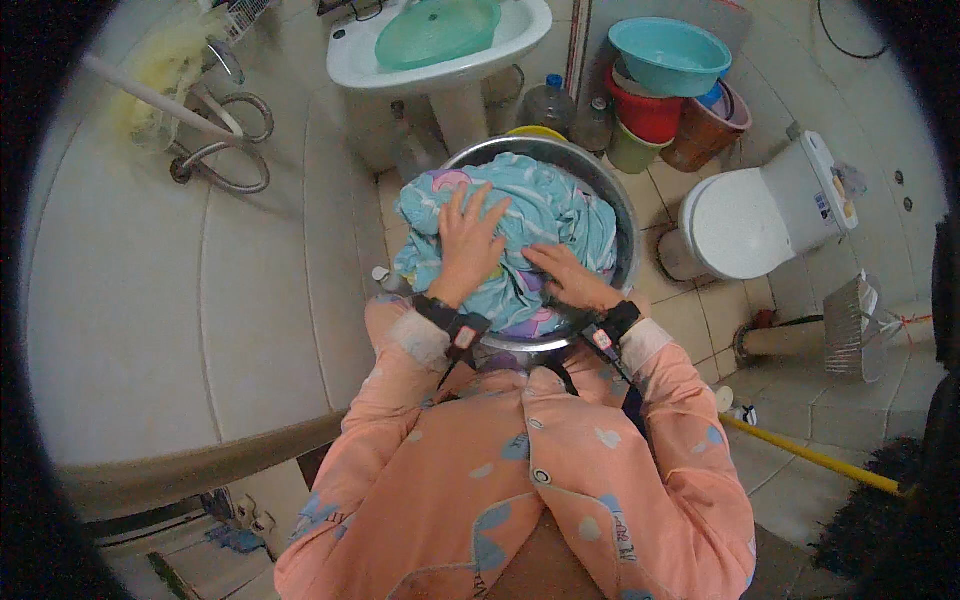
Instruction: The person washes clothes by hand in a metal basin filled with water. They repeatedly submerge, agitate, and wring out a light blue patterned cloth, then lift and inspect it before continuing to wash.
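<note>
A large round metal basin point(628, 217) stands on the floor before me, heaped with a light-blue patterned cloth point(555, 202) that has white stripes and pink and purple prints. My left hand point(470, 240) lies flat on the left part of the cloth, fingers spread. On the cloth's right part near the basin's front, my right hand point(571, 276) rests with its fingers extended and its thumb partly hidden. Neither hand grips a fold that I can make out. The cloth bulges over the basin's left rim. Each wrist wears a black strap with a small device.
Ahead is a white pedestal sink point(517, 52) holding a green basin point(439, 34). Large plastic bottles point(551, 105), stacked buckets point(645, 109) and a blue basin point(670, 52) stand behind the metal one. A white toilet point(739, 225) is at right, a yellow pole point(814, 454) lower right.
</note>
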The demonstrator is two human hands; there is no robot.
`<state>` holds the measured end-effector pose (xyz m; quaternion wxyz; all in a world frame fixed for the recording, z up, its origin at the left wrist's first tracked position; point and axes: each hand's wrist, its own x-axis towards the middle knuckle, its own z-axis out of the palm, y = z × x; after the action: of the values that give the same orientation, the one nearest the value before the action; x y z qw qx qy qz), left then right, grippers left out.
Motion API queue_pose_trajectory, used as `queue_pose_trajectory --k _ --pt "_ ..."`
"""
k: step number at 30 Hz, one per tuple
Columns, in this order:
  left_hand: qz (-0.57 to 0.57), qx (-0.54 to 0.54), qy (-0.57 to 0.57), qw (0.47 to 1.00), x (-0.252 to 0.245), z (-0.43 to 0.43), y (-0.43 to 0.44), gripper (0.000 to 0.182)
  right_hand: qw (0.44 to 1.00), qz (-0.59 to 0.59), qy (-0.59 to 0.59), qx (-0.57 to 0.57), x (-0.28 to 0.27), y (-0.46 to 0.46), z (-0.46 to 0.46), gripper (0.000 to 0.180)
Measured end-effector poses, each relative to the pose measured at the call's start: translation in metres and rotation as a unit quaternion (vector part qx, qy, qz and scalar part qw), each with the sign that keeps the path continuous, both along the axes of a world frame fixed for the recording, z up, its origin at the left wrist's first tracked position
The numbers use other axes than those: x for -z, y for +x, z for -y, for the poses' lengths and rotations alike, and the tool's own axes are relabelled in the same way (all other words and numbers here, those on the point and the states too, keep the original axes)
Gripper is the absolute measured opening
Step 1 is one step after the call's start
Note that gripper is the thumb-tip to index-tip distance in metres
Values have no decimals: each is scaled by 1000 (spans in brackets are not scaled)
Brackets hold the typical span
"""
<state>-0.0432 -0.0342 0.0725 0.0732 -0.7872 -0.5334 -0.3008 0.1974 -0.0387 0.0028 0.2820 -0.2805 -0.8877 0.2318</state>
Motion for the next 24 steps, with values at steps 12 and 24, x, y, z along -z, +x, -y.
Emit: queue_pose_trajectory --k 12,24 --pt "54 -39 -91 994 14 11 -13 33 951 106 62 286 -3 -7 14 37" --pt "501 -39 -241 830 -7 -48 -11 31 745 -534 -369 157 -101 -32 -66 8"
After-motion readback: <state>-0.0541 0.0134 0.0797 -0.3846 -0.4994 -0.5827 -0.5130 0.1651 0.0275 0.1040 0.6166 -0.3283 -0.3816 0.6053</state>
